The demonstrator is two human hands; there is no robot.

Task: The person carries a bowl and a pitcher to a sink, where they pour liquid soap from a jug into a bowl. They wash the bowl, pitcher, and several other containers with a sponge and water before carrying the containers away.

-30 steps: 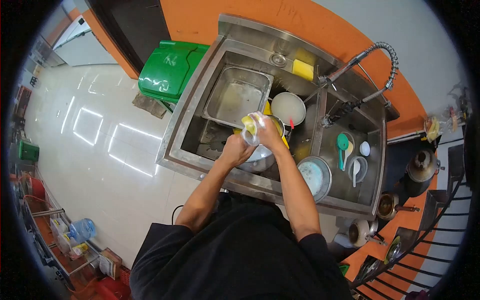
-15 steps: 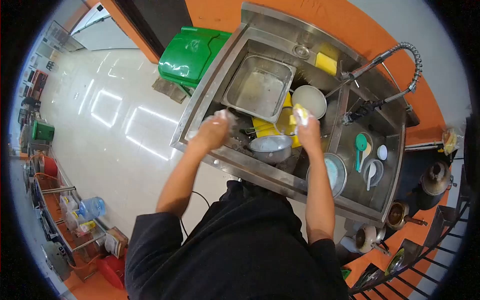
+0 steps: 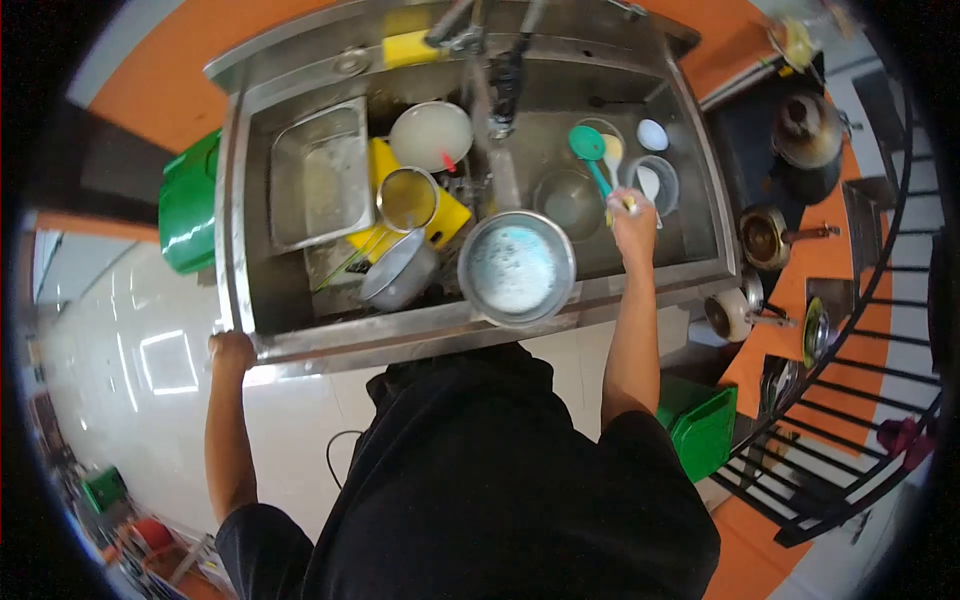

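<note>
At the front left corner of the steel sink (image 3: 400, 345), my left hand (image 3: 232, 350) is closed over the rim. My right hand (image 3: 634, 232) reaches into the right basin with its fingers closed on a soapy yellow sponge (image 3: 622, 207), mostly hidden by the fingers. Its fingertips are right by the handle of a green ladle (image 3: 586, 143). Close to them are a pale spoon (image 3: 612, 155) and a clear plastic tub (image 3: 665, 180) with a white spoon in it. Nearer to me, a metal bowl of bluish suds (image 3: 515, 268) sits at the sink's front edge.
The left basin holds a rectangular steel pan (image 3: 290, 185), a white bowl (image 3: 432, 135), a strainer (image 3: 408, 198) and a tilted grey bowl (image 3: 400, 272). A hose tap (image 3: 507, 90) hangs over the divider. Pots (image 3: 762, 237) and a black rail (image 3: 850, 365) are on the right.
My view has swung to the right. My left hand has gone from above the left basin to the sink's front left corner. The right hand has carried the sponge over into the right basin.
</note>
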